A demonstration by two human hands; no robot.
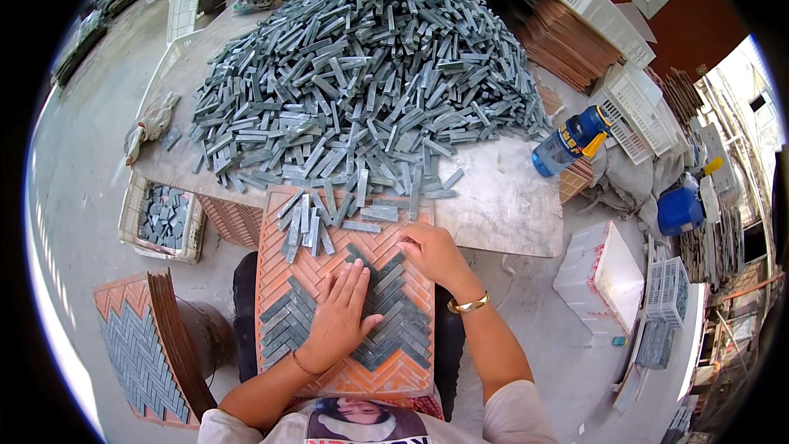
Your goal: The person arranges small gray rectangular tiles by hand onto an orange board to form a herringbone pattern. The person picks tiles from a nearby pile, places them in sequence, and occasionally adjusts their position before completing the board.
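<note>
An orange grooved tray (271, 271) with a herringbone pattern lies before me. Dark grey-green stone strips (394, 321) fill part of its grooves in zigzag rows. My left hand (341, 312) lies flat on these laid strips, fingers stretched out and thumb apart. At the upper right of the laid rows, my right hand (434, 256) is curled with its fingertips pinched close to the tray; whatever they hold, if anything, is hidden. Just beyond both hands, several loose stone strips (308, 226) rest across the tray's far end.
A large heap of stone strips (370, 74) covers the table (509, 205). A blue bottle (567, 144) stands at its right. On the left are a crate of stone pieces (164, 218) and a filled tray (140, 353). A white box (596, 279) sits at the right.
</note>
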